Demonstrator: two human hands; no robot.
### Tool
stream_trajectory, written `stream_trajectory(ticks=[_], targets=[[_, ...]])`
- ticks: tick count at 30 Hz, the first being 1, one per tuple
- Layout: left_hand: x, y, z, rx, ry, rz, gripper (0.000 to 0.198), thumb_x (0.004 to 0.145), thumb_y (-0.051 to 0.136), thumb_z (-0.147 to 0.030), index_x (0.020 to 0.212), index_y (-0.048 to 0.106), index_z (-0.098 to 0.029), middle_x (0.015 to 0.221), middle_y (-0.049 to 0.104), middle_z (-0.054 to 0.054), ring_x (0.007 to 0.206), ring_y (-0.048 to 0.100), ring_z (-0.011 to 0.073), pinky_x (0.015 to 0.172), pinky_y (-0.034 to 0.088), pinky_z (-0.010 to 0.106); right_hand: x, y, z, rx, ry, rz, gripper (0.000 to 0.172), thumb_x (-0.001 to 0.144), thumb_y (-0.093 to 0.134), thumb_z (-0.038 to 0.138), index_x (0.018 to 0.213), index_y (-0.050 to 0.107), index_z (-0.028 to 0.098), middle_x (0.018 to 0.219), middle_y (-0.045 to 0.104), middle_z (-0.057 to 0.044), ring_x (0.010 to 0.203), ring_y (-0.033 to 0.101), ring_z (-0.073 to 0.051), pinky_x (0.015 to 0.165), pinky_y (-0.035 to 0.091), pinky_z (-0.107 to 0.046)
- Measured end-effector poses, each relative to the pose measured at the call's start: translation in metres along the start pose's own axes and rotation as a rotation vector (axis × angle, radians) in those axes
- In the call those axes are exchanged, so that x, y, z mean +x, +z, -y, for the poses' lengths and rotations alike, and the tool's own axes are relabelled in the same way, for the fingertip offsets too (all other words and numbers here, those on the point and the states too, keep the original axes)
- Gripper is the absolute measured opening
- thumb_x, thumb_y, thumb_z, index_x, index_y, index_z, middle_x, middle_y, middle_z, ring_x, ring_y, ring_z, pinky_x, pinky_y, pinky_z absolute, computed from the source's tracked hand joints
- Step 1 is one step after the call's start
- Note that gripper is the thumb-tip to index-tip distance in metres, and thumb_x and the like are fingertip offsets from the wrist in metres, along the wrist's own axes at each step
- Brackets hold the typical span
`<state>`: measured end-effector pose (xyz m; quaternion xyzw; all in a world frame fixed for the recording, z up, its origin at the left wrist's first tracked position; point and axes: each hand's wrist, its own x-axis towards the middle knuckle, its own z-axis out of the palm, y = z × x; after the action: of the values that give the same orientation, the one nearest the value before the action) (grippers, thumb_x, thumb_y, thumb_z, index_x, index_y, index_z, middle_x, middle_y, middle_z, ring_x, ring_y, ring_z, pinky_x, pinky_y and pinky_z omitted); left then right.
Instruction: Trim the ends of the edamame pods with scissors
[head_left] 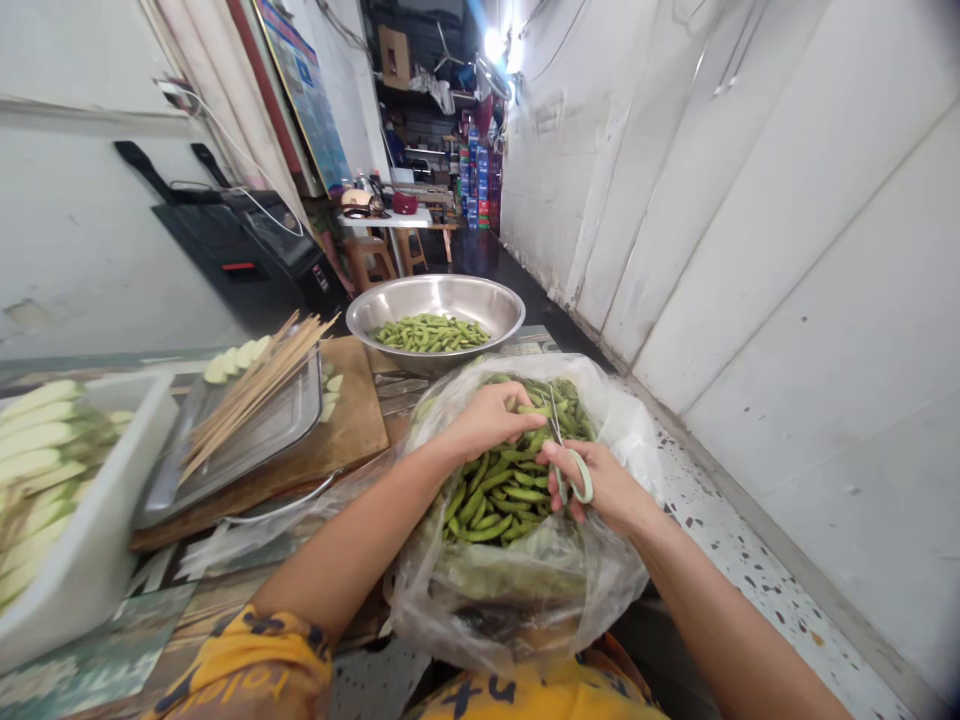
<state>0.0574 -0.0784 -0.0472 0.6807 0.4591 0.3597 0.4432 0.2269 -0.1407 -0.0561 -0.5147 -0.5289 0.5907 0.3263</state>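
Note:
My left hand [495, 412] pinches a green soybean pod [534, 410] by one end, above an open clear plastic bag [622, 400]. In my right hand [592, 480] is a pair of scissors [582, 476] with pale green handles, the blades pointing up and away beside the pod's free end. Whether the blades touch the pod I cannot tell. Many more soybean pods [495, 500] fill the bag beneath both hands. Just beyond the bag stands a wide steel bowl [435, 290] with a layer of pods in its bottom.
To the left, bamboo skewers [255, 385] lie across a metal tray [300, 400] on a wooden cutting board [367, 400]. A white bin [112, 480] at far left holds pale green sliced pieces on sticks. A white wall [787, 250] runs along the right side.

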Motion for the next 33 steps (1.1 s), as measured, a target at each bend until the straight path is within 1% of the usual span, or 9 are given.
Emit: stream_trajectory(ticks=[6,9,12,16,18,21,25,28,33], targets=[[0.0,-0.002,-0.002,0.083,0.095,-0.051,0.025,0.067,0.071,-0.036,0.068,0.057,-0.015,0.057,0.047,-0.005,0.055,0.04,0.0074,0.051,0.029,0.019,-0.002,0.002,0.004,-0.086,-0.008,-0.028,0.04,0.08,0.06,0.054,0.075,0.058,0.014,0.047,0.054,0.004,0.03,0.044,-0.007,0.027,0.028,-0.017],[-0.001,0.0,-0.004,-0.033,0.002,-0.008,0.026,0.07,0.068,-0.037,0.07,0.053,-0.016,0.047,0.042,-0.008,0.045,0.034,0.0061,0.045,0.025,0.019,-0.003,0.003,0.004,-0.072,0.003,-0.063,0.039,0.079,0.062,0.053,0.07,0.058,0.015,0.043,0.051,0.005,0.026,0.037,-0.004,0.026,0.022,-0.016],[0.0,-0.001,-0.006,-0.21,-0.115,0.031,0.022,0.071,0.066,-0.029,0.069,0.047,-0.017,0.045,0.045,-0.007,0.039,0.032,0.0041,0.041,0.019,0.017,-0.004,-0.001,0.003,0.013,-0.003,-0.091,0.04,0.075,0.065,0.055,0.071,0.058,0.015,0.043,0.049,0.005,0.028,0.039,-0.005,0.025,0.021,-0.015],[0.006,-0.004,-0.006,-0.39,-0.24,0.006,0.016,0.068,0.054,-0.013,0.065,0.039,-0.017,0.069,0.062,0.003,0.051,0.054,0.0074,0.039,0.013,0.017,-0.009,-0.012,0.003,0.175,-0.027,-0.106,0.045,0.076,0.062,0.06,0.08,0.06,0.015,0.052,0.053,0.002,0.04,0.051,-0.01,0.028,0.032,-0.016],[0.007,-0.003,-0.003,-0.261,-0.222,-0.038,0.01,0.067,0.05,-0.01,0.068,0.042,-0.017,0.07,0.062,0.002,0.053,0.057,0.0093,0.04,0.017,0.017,-0.012,-0.016,0.003,0.209,-0.031,-0.09,0.045,0.076,0.063,0.06,0.082,0.061,0.015,0.056,0.054,0.0,0.044,0.053,-0.011,0.03,0.035,-0.016],[0.004,0.001,0.0,0.206,-0.04,-0.09,0.01,0.07,0.051,-0.014,0.075,0.058,-0.018,0.065,0.062,0.0,0.055,0.054,0.0117,0.05,0.032,0.021,-0.015,-0.019,0.002,0.209,-0.032,-0.062,0.044,0.077,0.063,0.059,0.082,0.062,0.015,0.058,0.055,0.0,0.045,0.053,-0.011,0.031,0.036,-0.016],[-0.001,0.008,0.005,0.61,0.084,-0.009,0.027,0.08,0.052,-0.041,0.078,0.07,-0.021,0.079,0.069,0.004,0.074,0.061,0.0193,0.065,0.04,0.028,-0.015,-0.018,0.0,0.206,-0.041,-0.051,0.044,0.075,0.065,0.058,0.084,0.061,0.015,0.056,0.055,0.0,0.045,0.054,-0.011,0.031,0.036,-0.016],[-0.001,0.01,0.01,0.728,0.064,0.013,0.032,0.073,0.061,-0.05,0.082,0.072,-0.021,0.086,0.072,0.007,0.083,0.063,0.0235,0.069,0.043,0.028,-0.014,-0.016,-0.001,0.19,-0.037,-0.038,0.045,0.075,0.065,0.058,0.084,0.06,0.015,0.056,0.055,0.001,0.045,0.054,-0.011,0.03,0.036,-0.015],[0.003,0.008,0.014,0.562,0.096,0.009,0.029,0.074,0.059,-0.031,0.097,0.073,-0.02,0.099,0.073,0.005,0.092,0.064,0.0211,0.082,0.046,0.027,-0.013,-0.013,0.0,0.103,0.005,-0.019,0.044,0.077,0.062,0.058,0.084,0.059,0.015,0.054,0.055,0.001,0.043,0.054,-0.011,0.028,0.034,-0.014]])
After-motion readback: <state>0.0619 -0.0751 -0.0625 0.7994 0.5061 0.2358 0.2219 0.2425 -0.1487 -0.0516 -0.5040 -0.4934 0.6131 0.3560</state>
